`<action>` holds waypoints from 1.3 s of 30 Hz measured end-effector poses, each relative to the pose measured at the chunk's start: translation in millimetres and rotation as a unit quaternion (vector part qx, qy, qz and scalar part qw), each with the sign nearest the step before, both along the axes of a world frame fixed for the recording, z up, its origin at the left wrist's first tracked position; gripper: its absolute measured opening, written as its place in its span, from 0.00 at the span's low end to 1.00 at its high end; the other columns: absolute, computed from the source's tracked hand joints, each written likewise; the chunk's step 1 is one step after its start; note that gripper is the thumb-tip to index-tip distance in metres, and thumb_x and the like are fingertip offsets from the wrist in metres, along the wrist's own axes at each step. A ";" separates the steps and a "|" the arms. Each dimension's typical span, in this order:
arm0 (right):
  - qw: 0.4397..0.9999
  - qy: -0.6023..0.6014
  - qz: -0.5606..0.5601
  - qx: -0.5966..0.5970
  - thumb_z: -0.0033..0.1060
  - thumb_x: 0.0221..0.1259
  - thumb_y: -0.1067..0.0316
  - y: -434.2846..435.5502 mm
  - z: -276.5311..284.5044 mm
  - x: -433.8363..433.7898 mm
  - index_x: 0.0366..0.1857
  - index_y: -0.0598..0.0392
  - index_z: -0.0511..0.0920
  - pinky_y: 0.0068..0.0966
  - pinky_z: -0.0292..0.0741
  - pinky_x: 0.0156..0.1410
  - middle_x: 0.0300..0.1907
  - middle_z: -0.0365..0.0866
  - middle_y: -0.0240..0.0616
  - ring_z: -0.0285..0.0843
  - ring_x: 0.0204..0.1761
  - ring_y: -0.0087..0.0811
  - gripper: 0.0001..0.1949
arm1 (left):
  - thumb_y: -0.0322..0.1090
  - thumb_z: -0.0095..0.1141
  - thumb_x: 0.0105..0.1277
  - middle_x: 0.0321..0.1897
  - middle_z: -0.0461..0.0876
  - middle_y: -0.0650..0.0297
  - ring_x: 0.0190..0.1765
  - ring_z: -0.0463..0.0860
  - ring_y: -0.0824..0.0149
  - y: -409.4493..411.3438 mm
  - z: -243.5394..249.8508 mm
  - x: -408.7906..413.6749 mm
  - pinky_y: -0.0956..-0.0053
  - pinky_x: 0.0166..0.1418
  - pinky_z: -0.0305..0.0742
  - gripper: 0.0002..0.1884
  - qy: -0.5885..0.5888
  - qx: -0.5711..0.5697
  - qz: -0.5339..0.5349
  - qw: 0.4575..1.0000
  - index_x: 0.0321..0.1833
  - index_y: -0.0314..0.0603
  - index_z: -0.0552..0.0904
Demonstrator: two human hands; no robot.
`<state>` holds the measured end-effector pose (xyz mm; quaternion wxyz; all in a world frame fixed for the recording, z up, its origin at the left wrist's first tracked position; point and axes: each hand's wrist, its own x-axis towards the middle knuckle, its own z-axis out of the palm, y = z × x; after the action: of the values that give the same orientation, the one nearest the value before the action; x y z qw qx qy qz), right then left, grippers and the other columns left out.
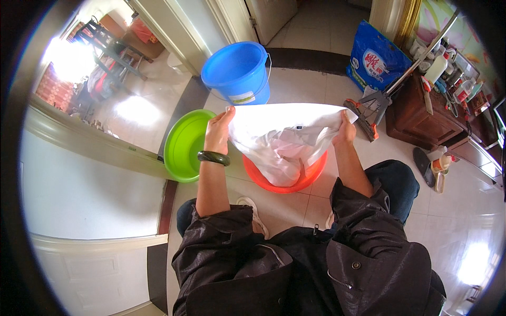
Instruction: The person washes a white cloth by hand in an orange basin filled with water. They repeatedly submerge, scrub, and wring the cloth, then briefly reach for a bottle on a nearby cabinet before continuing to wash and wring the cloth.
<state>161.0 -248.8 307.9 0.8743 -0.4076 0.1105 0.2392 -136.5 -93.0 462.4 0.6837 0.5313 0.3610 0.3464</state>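
Note:
A white cloth garment (284, 122) with a small dark label is stretched wide between my two hands. My left hand (218, 130), a dark bangle on its wrist, pinches one end of the upper edge. At the opposite end, my right hand (345, 130) grips the corner. The crumpled lower part of the garment hangs into an orange-red basin (284, 190) on the floor between my feet, hiding most of its inside. A green basin (182, 148) stands just left of my left hand, and a blue bucket (233, 71) with a wire handle is beyond the cloth.
A blue detergent bag (377, 59) and a squeeze mop (375, 106) stand at the far right. Beside them is a brown wooden cabinet (429, 112) loaded with bottles and tools. A brush and a bottle (440, 162) are on the tiled floor. Door frames and walls bound the left side.

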 end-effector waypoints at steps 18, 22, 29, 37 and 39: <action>0.994 -0.007 0.111 0.020 0.64 0.62 0.60 5.6 24.8 -19.4 0.43 0.58 0.77 0.33 0.78 0.45 0.36 0.80 0.35 0.79 0.38 0.32 0.14 | 0.38 0.52 0.72 0.31 0.78 0.69 0.35 0.72 0.77 19.7 -29.5 -3.3 0.79 0.42 0.67 0.12 -0.075 0.068 0.094 0.990 0.38 0.35 0.81; 0.960 -0.043 0.275 0.025 0.57 0.67 0.56 3.5 31.7 -20.0 0.48 0.56 0.76 0.35 0.77 0.53 0.44 0.80 0.37 0.79 0.45 0.34 0.15 | 0.38 0.50 0.73 0.31 0.72 0.72 0.37 0.70 0.77 13.4 -27.7 4.9 0.78 0.40 0.67 0.10 0.047 0.104 0.140 0.984 0.42 0.39 0.81; 0.942 0.019 0.318 0.106 0.52 0.69 0.55 0.0 42.2 -15.6 0.48 0.58 0.75 0.34 0.79 0.50 0.42 0.81 0.38 0.80 0.42 0.34 0.16 | 0.42 0.70 0.53 0.49 0.79 0.59 0.47 0.78 0.67 -9.2 -0.3 2.4 0.72 0.51 0.73 0.29 0.218 0.308 -0.090 0.922 0.56 0.36 0.76; 0.934 -0.075 0.350 -0.001 0.70 0.56 0.56 -0.2 27.5 -21.6 0.47 0.59 0.79 0.30 0.79 0.43 0.42 0.82 0.38 0.80 0.39 0.30 0.20 | 0.42 0.68 0.59 0.36 0.83 0.65 0.39 0.80 0.71 3.9 -9.9 -10.8 0.77 0.46 0.71 0.17 0.089 0.075 0.047 0.992 0.43 0.36 0.82; 0.924 -0.138 0.341 -0.106 0.70 0.56 0.54 -2.0 17.5 -18.2 0.43 0.58 0.81 0.28 0.77 0.40 0.39 0.83 0.36 0.79 0.36 0.28 0.19 | 0.43 0.68 0.59 0.38 0.83 0.64 0.42 0.79 0.70 14.8 -30.8 -13.5 0.76 0.49 0.70 0.18 0.066 0.034 0.020 0.997 0.45 0.36 0.82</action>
<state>142.7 -250.8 325.4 0.6982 -0.5399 -0.1318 0.4513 -150.0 -78.2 431.6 0.6330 0.5681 0.4040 0.3367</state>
